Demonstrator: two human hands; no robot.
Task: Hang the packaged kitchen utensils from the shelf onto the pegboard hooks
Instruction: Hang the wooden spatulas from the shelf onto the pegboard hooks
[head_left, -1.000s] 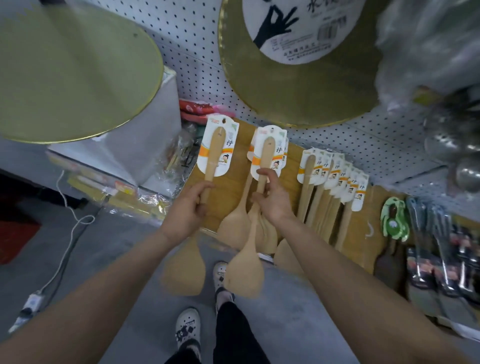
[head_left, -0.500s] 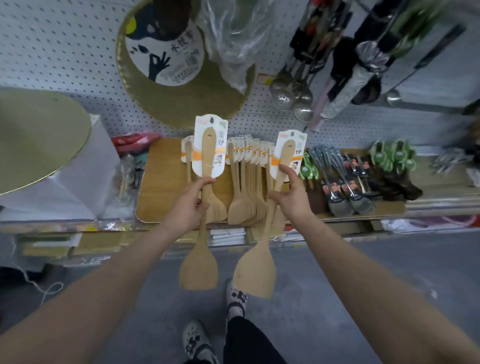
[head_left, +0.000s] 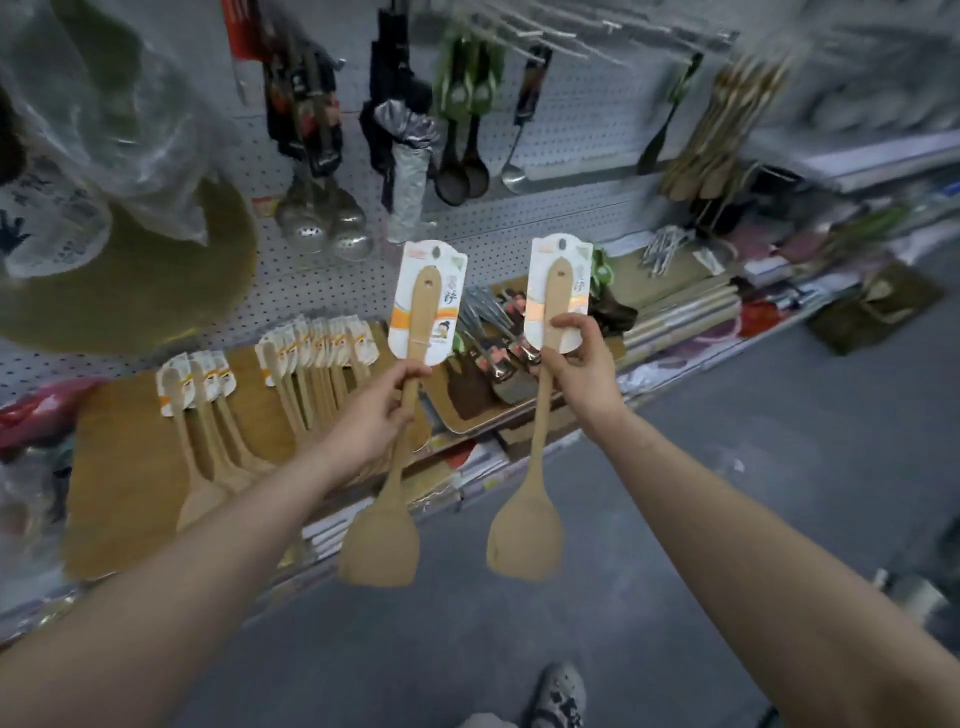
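Head view: left hand (head_left: 371, 423) grips one carded wooden spatula (head_left: 400, 452) by its handle, right hand (head_left: 582, 366) grips another (head_left: 535, 457), both upright before the shelf (head_left: 467, 421); blurred pegboard (head_left: 571, 114) apparently above.

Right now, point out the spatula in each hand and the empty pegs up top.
left spatula (head_left: 415, 332), head view, on its handle over the card.
right spatula (head_left: 525, 540), head view, on its blade.
empty pegs (head_left: 524, 39), head view, on one rod at the top of the pegboard.
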